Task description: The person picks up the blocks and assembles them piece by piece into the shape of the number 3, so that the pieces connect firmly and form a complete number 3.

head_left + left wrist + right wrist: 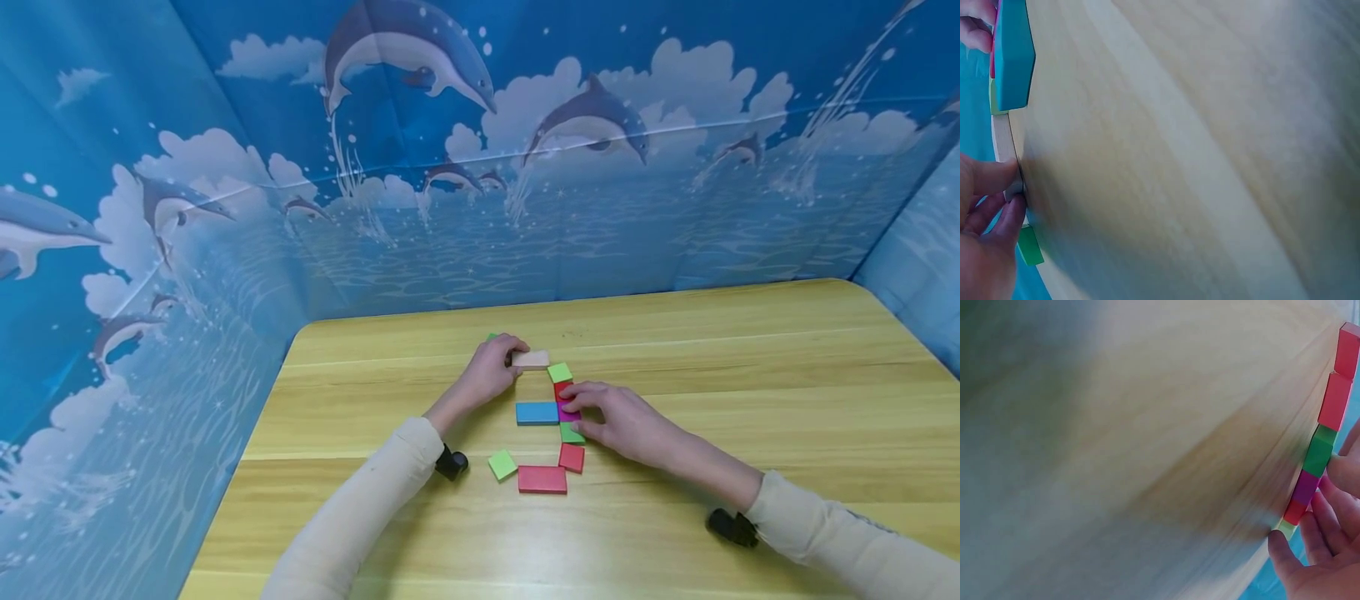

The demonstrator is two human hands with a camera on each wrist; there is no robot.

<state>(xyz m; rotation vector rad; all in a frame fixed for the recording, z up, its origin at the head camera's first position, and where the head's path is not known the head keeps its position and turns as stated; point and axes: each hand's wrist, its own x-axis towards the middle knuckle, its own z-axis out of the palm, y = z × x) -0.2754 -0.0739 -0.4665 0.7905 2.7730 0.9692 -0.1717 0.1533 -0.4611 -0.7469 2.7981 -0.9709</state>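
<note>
My left hand (489,368) pinches the left end of a pale wooden block (534,360), with thumb and fingertips on it. A light green block (559,372) sits at that block's right end. From there a column runs toward me: a small red block (559,389), a purple block (568,415) and a green block (572,433). Relaxed, spread fingers of my right hand (626,421) touch the column's right side and partly cover the red and purple blocks. A blue block (537,414) extends left from the purple one. A green block (1030,245) shows beyond my left hand.
Nearer me lie a red square block (572,457), a long red block (542,480) and a tilted light green block (502,465). All rest on a wooden table (750,367). A dolphin-print curtain (480,242) hangs behind and at both sides.
</note>
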